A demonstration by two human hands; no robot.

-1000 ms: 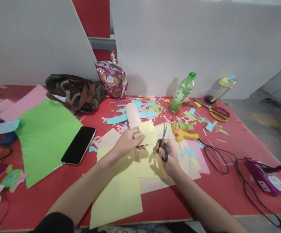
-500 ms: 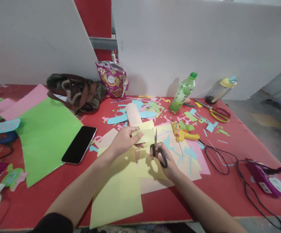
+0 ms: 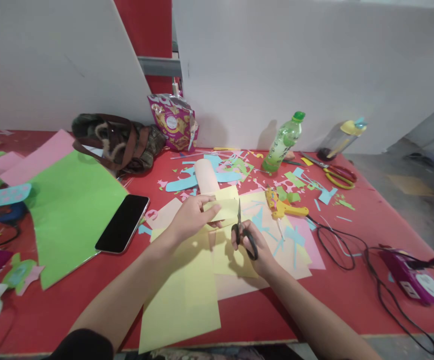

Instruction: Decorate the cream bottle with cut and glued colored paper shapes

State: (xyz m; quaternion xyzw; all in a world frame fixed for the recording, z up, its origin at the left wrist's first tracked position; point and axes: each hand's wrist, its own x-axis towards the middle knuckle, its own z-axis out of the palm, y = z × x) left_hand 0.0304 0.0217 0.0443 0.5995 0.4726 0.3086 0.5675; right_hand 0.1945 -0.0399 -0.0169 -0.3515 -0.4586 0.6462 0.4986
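My left hand (image 3: 196, 214) pinches a small piece of folded yellow paper (image 3: 226, 210) between thumb and fingers. In my right hand (image 3: 256, 245) is a pair of black-handled scissors (image 3: 240, 220), its blades pointing up and away at the paper's right edge. Whether the blades touch the paper I cannot tell. Beneath both hands lie larger yellow sheets (image 3: 181, 300) over peach and pink ones. A pale peach paper strip (image 3: 205, 176) lies just beyond my left hand.
A black phone (image 3: 122, 223) rests on a green sheet (image 3: 70, 200) at left. A yellow glue gun (image 3: 286, 207), its cord and a purple power strip (image 3: 415, 280) are at right. Behind are a green bottle (image 3: 283, 142), larger scissors (image 3: 337, 175), a snack bag (image 3: 174, 122) and paper scraps.
The scissor blades have turned slightly and look closer together, at the right edge of the yellow paper. My left hand and the paper have hardly moved.
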